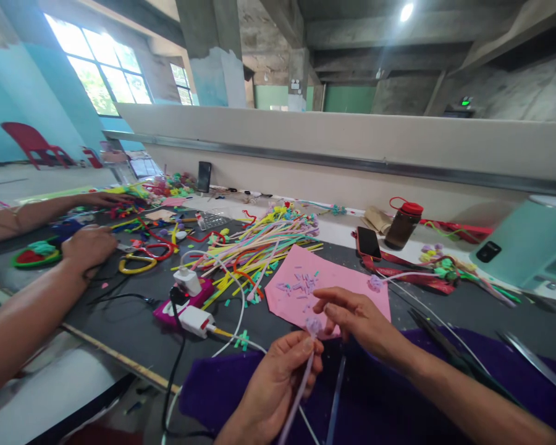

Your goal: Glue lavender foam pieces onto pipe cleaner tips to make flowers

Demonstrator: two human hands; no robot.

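My left hand pinches a lilac flower stem, which looks like a pipe cleaner, just below its small lilac flower head. Close above and to the right of the flower is my right hand, its fingers bent and apart, with nothing visible between them. Under the fingers lies a pink sheet scattered with small lilac pieces. A second lilac flower on a stem rests at the sheet's right edge. Purple cloth spreads below my hands.
Bundled coloured stems lie behind the sheet. A power strip with plugs and cables is at left. Farther right are a phone, a bottle, scissors and a teal container. Another person's arms reach in from the left.
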